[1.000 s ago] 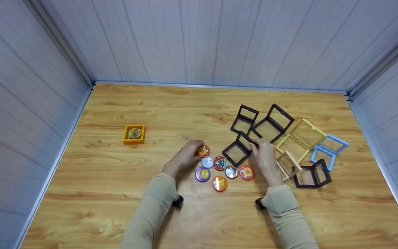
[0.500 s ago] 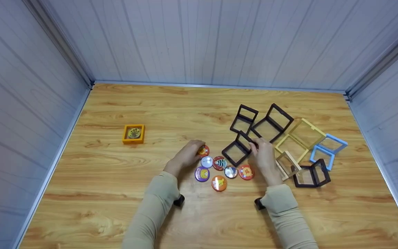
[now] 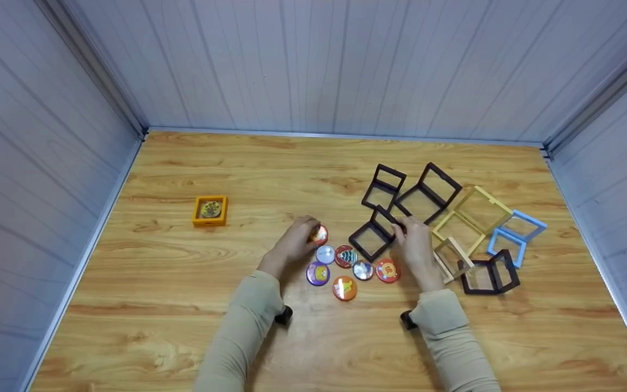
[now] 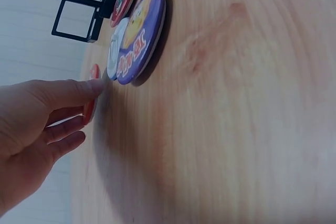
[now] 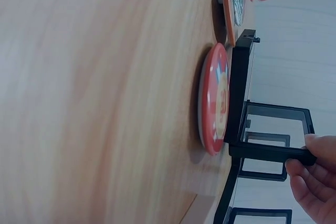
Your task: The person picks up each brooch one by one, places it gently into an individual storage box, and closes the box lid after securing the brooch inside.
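Observation:
My left hand [image 3: 293,241] pinches a red round button badge [image 3: 320,235] between thumb and fingers; in the left wrist view that badge [image 4: 90,109] stands on edge, partly covered by the fingers. My right hand [image 3: 416,245] pinches the raised lid of a black display frame [image 5: 268,152], which stands unfolded on the table. Between the hands lie a white badge [image 3: 325,255], a tree-pattern badge [image 3: 346,256], a purple badge [image 3: 318,274], a dark-rimmed badge [image 3: 363,270], another red badge [image 3: 387,270] and an orange badge [image 3: 344,288].
Right of the frame stand more unfolded frames: black ones [image 3: 437,208], a yellow one [image 3: 463,219], a cream one [image 3: 459,251] and a blue one [image 3: 514,238]. A closed orange frame [image 3: 210,222] with a badge inside sits at the left. Pale panels [image 3: 313,71] wall the table.
My left hand has shifted slightly, and the red badge in its fingers has tilted and moved a little away from the white badge. The right hand keeps its hold on the black frame's lid.

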A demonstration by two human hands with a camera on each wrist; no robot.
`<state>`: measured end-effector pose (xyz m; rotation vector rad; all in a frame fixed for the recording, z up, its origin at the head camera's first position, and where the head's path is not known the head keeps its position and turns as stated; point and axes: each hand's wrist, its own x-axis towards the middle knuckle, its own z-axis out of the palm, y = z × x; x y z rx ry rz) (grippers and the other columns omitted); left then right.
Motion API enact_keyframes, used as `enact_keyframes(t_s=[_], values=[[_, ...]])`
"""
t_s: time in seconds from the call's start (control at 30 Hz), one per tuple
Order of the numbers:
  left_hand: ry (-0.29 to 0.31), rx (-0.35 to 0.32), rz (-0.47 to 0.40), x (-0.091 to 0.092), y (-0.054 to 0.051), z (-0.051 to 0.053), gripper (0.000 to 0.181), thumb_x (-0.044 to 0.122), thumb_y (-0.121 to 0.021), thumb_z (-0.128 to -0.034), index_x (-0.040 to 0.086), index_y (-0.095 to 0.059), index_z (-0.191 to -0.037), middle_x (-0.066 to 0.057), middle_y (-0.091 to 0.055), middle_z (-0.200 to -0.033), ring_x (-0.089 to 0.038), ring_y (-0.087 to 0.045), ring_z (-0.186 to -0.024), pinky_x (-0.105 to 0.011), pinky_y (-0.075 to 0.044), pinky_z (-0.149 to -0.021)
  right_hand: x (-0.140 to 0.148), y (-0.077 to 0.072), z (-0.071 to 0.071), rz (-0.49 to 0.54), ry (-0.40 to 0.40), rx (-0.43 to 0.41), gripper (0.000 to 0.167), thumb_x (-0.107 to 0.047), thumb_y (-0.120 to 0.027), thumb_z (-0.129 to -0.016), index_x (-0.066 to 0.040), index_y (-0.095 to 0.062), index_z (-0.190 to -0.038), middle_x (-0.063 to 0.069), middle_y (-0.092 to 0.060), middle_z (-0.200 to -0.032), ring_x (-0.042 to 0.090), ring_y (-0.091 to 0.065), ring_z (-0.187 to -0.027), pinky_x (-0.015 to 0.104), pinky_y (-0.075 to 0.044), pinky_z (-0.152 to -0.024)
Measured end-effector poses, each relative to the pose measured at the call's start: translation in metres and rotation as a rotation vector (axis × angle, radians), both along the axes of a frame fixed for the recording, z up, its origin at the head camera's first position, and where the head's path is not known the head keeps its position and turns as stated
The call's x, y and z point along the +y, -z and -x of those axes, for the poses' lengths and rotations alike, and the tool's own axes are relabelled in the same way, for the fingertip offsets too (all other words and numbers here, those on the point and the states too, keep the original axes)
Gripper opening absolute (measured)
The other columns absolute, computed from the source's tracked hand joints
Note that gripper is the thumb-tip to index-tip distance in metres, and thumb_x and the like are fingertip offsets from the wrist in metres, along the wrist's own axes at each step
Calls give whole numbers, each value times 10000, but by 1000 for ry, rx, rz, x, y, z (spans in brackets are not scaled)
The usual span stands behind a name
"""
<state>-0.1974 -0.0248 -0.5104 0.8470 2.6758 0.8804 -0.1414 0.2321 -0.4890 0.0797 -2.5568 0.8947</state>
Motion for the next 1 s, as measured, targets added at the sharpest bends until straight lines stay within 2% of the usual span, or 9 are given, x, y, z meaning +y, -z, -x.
enact_keyframes(t_s=[0.23,0.4,0.5,0.8,1.0], values=[[-83,-7,-71,6,-4,-6,452,92,-661,-782,-80,-503,-1169,-192,-446,-1201,-309,-407,-1134,-360,-337,-958,-1,-1,0,5,-3,6,138,-6,-615,-802,106,-638,-879,206,-616,-806,314,-603,-725,371,-503,-619],[-114,19,-122,13,-7,-10,445,58,-683,-750,-88,-519,-1136,-187,-464,-1163,-309,-422,-1106,-348,-348,-948,-1,-1,0,0,1,10,138,-9,-620,-798,104,-639,-875,207,-619,-811,321,-601,-738,383,-497,-636],[-129,4,-134,19,-8,-13,463,43,-686,-742,-83,-511,-1152,-181,-456,-1172,-302,-420,-1111,-338,-349,-949,-1,0,0,-7,6,8,137,-18,-623,-798,96,-641,-872,204,-620,-813,322,-600,-744,384,-496,-646],[-109,-3,-168,37,-6,-19,459,95,-695,-748,-74,-524,-1139,-158,-466,-1141,-274,-444,-1077,-323,-372,-925,-1,0,-1,-13,-6,37,123,-14,-630,-792,94,-643,-850,195,-618,-792,306,-601,-707,366,-497,-604],[-99,1,-142,51,-6,-22,463,144,-695,-757,-59,-532,-1140,-146,-483,-1128,-262,-459,-1064,-318,-386,-908,-2,0,-1,-4,-5,53,103,-5,-629,-790,90,-645,-826,186,-610,-759,289,-594,-670,353,-495,-574]])
